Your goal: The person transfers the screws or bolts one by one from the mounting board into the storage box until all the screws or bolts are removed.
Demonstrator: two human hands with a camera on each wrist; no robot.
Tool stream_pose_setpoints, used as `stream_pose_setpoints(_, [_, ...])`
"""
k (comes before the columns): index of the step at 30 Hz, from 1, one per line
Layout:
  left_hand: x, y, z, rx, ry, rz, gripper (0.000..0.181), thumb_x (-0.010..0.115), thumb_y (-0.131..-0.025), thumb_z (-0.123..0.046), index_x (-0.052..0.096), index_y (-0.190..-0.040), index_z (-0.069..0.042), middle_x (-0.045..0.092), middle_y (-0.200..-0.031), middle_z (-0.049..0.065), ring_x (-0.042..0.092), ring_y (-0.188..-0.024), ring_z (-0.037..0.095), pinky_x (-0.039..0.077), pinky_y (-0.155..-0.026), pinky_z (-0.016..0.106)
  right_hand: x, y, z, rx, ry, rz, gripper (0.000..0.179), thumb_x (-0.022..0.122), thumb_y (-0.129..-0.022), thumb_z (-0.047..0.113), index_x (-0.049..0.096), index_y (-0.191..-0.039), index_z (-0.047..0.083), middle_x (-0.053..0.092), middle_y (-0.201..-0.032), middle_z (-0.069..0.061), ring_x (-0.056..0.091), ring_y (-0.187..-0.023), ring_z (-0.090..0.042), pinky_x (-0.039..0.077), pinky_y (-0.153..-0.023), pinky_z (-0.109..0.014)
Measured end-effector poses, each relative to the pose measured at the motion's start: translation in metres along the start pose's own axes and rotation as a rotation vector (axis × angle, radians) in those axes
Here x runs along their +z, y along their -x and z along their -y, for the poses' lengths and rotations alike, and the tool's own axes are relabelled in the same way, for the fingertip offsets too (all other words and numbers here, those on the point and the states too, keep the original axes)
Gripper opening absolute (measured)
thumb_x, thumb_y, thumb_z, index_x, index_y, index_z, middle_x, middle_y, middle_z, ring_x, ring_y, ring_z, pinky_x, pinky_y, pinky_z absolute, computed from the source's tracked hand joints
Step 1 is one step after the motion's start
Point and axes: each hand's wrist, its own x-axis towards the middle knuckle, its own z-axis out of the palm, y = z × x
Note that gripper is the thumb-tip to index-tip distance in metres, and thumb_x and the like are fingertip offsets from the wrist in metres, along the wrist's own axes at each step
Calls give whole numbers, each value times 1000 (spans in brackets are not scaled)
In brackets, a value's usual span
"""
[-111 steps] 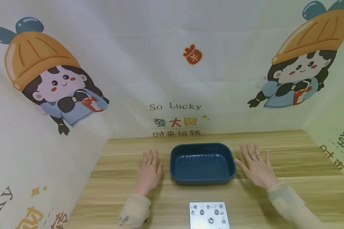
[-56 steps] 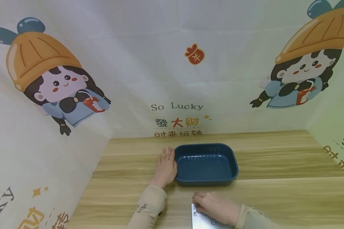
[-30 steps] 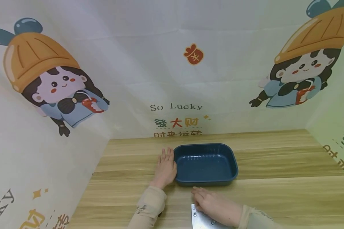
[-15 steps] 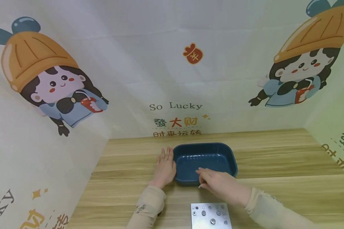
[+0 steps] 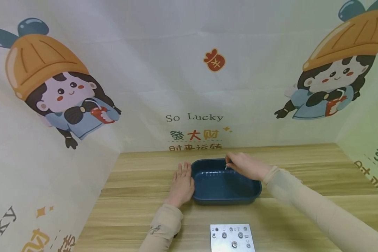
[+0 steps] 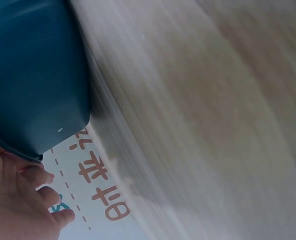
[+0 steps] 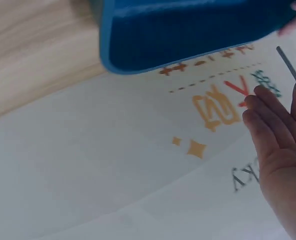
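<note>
A threaded screw (image 7: 288,65) is pinched between the thumb and index finger of my right hand (image 5: 247,165), its shaft sticking out past the fingertips. That hand is over the far side of a dark blue rectangular tray (image 5: 220,202). Against the tray's left side lies my left hand (image 5: 181,185), fingers fairly straight and touching the wall. Nearer to me sits a silver metal plate (image 5: 220,245) with several screws set in it; a dark hole (image 5: 216,229) shows near its upper left corner. The plate's lower edge is cut off by the frame.
The wood-grain table (image 5: 138,210) carries the tray and plate. A printed white cloth (image 5: 145,70) rises behind the table and along both sides. My right forearm (image 5: 318,206) crosses over the table from the lower right.
My right hand has left the metal plate with a screw and moved forward over the tray's far side. Earlier, my left hand came in to the tray's left wall and has stayed there.
</note>
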Motion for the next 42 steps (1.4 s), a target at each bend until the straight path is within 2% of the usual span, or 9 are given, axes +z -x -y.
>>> stream_pose_setpoints(3, [1,0,0,0,-5,1,56,37,-103,-17,26,-153,4,20,-163,18,10,-152,39,17,-121,57,1,-11,-7,19,16,68,5,60,-97,8,58,-98,3,67,-86,-7,61,-69,-11,51,-64,-26])
stream_pose_setpoints(9, [1,-1,-2,1,-12,5,56,38,-103,-17,26,-153,5,21,-162,18,11,-152,39,17,-121,57,17,-31,-16,95,82,262,6,59,-98,12,59,-94,8,65,-83,-3,56,-66,-8,50,-65,-26])
stream_pose_setpoints(11, [1,-1,-3,0,-10,10,56,38,-103,-17,26,-153,5,20,-162,18,10,-152,39,17,-121,56,25,-36,-19,107,118,301,8,61,-97,13,58,-91,10,63,-80,0,54,-66,-8,49,-65,-27])
stream_pose_setpoints(14, [0,-1,-3,-1,-7,11,57,38,-103,-17,25,-153,4,20,-163,18,10,-152,38,17,-121,56,36,-40,-21,131,115,346,10,60,-97,11,56,-88,11,61,-77,1,53,-64,-10,47,-63,-28])
stream_pose_setpoints(19, [3,-2,-2,-10,-11,10,56,36,-104,-18,24,-154,3,19,-163,17,9,-152,37,16,-121,56,50,-45,-20,141,126,403,4,60,-97,9,59,-94,6,66,-82,-4,62,-68,-14,51,-63,-28])
stream_pose_setpoints(25, [2,-2,0,-10,-6,13,57,36,-103,-18,23,-155,3,19,-163,17,9,-152,37,16,-121,57,55,-45,-17,102,193,387,15,65,-94,12,64,-104,1,69,-91,-10,69,-80,-21,56,-69,-32])
stream_pose_setpoints(32, [2,-3,1,-5,0,3,57,37,-103,-17,24,-154,4,21,-162,19,11,-152,39,16,-121,57,43,-37,-14,157,145,348,25,63,-96,16,64,-114,-1,71,-109,-15,70,-97,-27,57,-83,-37])
stream_pose_setpoints(39, [2,-2,1,-5,6,7,57,37,-103,-17,23,-154,4,19,-163,18,10,-152,38,16,-121,57,21,-22,-8,76,99,205,26,63,-96,13,64,-115,-5,70,-112,-19,70,-100,-30,57,-86,-40])
stream_pose_setpoints(42, [1,-2,0,1,11,5,57,38,-103,-16,24,-154,5,20,-163,19,11,-152,40,17,-120,58,14,-12,-1,52,101,158,26,62,-97,15,64,-117,-2,70,-113,-16,70,-100,-28,57,-86,-38])
